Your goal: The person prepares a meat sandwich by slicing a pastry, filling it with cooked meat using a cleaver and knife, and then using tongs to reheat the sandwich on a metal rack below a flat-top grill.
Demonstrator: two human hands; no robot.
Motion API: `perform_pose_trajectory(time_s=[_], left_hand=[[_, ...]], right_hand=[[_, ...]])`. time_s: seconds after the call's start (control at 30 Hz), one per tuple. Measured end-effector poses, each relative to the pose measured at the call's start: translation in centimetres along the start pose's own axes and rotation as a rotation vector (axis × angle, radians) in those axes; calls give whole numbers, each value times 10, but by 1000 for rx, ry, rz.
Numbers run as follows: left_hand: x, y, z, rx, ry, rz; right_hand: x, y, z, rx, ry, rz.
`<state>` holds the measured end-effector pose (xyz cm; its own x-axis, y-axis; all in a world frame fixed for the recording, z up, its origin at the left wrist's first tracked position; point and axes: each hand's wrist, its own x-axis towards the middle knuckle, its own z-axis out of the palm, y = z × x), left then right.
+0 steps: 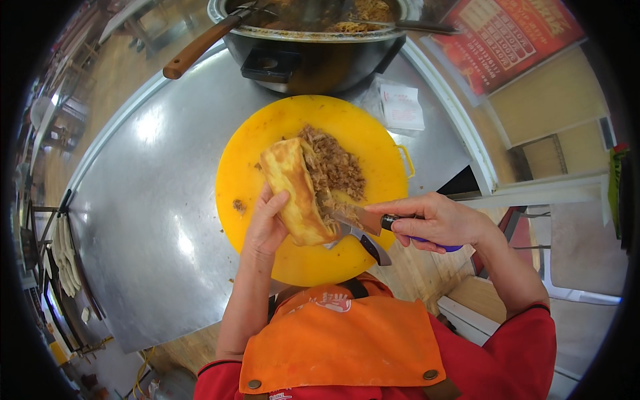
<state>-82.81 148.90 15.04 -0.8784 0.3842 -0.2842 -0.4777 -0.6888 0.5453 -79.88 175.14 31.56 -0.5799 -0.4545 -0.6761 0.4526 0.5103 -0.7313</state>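
Note:
My left hand (pixel 266 218) grips a browned, split flatbread (pixel 292 192) by its outer side and tilts it over a round yellow cutting board (pixel 250 135). The bread's opening faces right, towards a heap of chopped, shredded meat (pixel 336 162). My right hand (pixel 434 220) holds a wide-bladed knife (pixel 367 220) by its dark and blue handle, index finger stretched along the top. Shreds of meat lie on the blade, whose far end reaches the bread's opening. A second knife with a black handle (pixel 375 249) lies on the board, its blade partly hidden under the bread.
A large metal pot (pixel 325 60) of food stands at the back of the steel table (pixel 145 210). A wooden-handled utensil (pixel 200 47) and a dark-handled one (pixel 425 26) rest across its rim. Right of the board lies a printed paper packet (pixel 401 106). Pale gloves (pixel 65 257) hang at the left.

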Motion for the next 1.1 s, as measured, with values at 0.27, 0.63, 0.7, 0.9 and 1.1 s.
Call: perform_pose_trajectory(time_s=[0.27,0.63,0.7,0.9,1.1], left_hand=[[2,1,-2,110,42,-28],[-7,-6,-17,69,134,-54],[-8,-4,-19,51,127,-43],[-11,4,-19,36,111,-71],[-15,9,-21,38,144,-78]], right_hand=[[13,-11,-8,-128,-152,95],[30,-31,-15,-73,8,27],[30,-37,-18,-104,-14,36],[32,-37,-23,-101,-34,45],[26,-49,-28,-208,-68,105]])
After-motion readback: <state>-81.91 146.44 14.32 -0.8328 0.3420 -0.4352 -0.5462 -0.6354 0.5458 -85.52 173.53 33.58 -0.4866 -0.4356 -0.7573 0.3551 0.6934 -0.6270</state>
